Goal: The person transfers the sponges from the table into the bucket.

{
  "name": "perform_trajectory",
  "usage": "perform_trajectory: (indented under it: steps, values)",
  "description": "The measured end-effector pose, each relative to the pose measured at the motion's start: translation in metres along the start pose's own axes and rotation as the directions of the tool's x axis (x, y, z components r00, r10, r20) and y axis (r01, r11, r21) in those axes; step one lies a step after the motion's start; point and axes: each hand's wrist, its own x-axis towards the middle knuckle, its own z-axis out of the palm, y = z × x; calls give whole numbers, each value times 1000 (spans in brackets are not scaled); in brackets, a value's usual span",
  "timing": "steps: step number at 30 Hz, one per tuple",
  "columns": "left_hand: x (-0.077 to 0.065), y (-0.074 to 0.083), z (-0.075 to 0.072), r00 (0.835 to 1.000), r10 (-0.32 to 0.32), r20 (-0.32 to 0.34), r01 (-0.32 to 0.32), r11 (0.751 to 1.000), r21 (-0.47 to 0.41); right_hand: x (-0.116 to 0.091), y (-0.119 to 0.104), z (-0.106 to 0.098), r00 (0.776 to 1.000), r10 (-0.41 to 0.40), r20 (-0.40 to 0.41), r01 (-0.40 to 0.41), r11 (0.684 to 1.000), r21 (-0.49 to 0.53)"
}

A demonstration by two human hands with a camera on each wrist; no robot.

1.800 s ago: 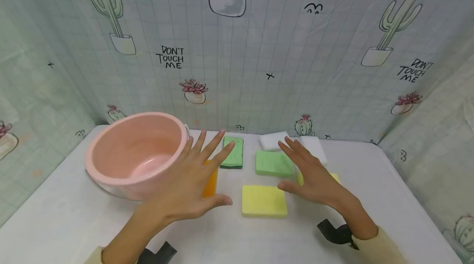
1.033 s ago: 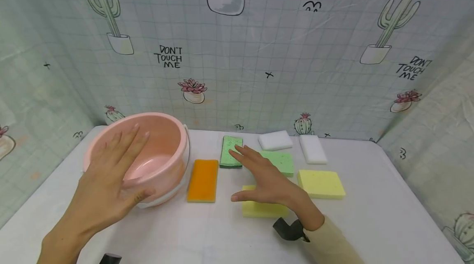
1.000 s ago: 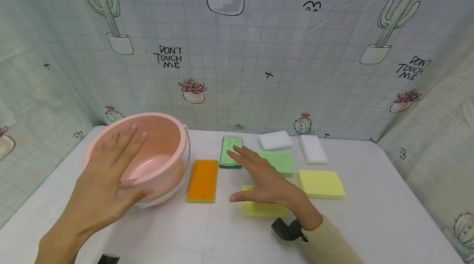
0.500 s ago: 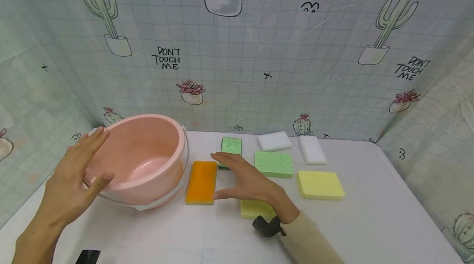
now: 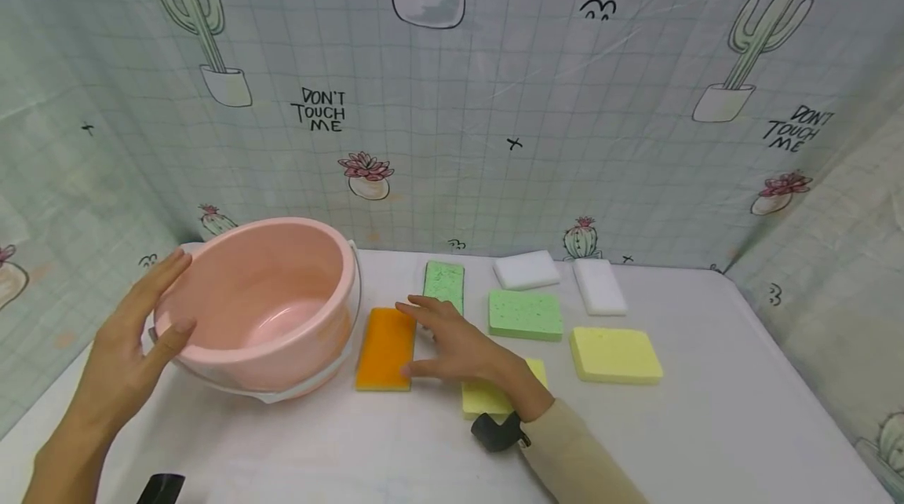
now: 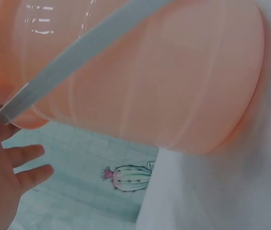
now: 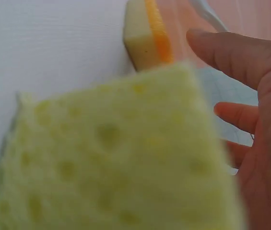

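A pink bucket (image 5: 254, 292) with a pale bail handle (image 5: 289, 390) stands on the left of the table. My left hand (image 5: 120, 355) is at its left rim, thumb over the near side and fingers spread along the outside. In the left wrist view, two fingers (image 6: 34, 177) stretch out straight, apart from the bucket wall. My right hand (image 5: 459, 347) hovers with parted fingers beside an orange-topped sponge (image 5: 384, 351), its thumb near the sponge's right edge. Under that wrist lies a yellow sponge (image 5: 483, 400), large and blurred in the right wrist view.
Two green sponges (image 5: 526, 315) (image 5: 445, 284) lie behind the right hand. Farther back are two white sponges (image 5: 526, 270) (image 5: 600, 288), and another yellow sponge (image 5: 616, 355) is to the right. A cactus-print cloth (image 5: 452, 96) encloses the white table.
My left hand has moved left across the bucket to its left rim. My right hand has moved left from above the yellow and green sponges to the orange one.
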Motion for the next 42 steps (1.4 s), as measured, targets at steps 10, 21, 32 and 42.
perform_trajectory:
  steps: [10, 21, 32, 42]
  values:
    - [-2, 1, 1, 992, -50, 112, 68, 985, -157, 0, 1, 4, 999, 28, 46, -24, 996, -82]
    - [-4, -3, -3, 988, -47, 150, 71, 984, -162, -6, -8, -3, 996, 66, 63, -56, 987, -152]
    - [-4, -5, -2, 985, -44, 165, 72, 983, -169, -15, -6, -12, 994, 99, 51, -89, 983, -161]
    - [-5, -6, -3, 983, -55, 175, 83, 984, -156, -16, -4, -18, 989, 134, 56, -126, 982, -139]
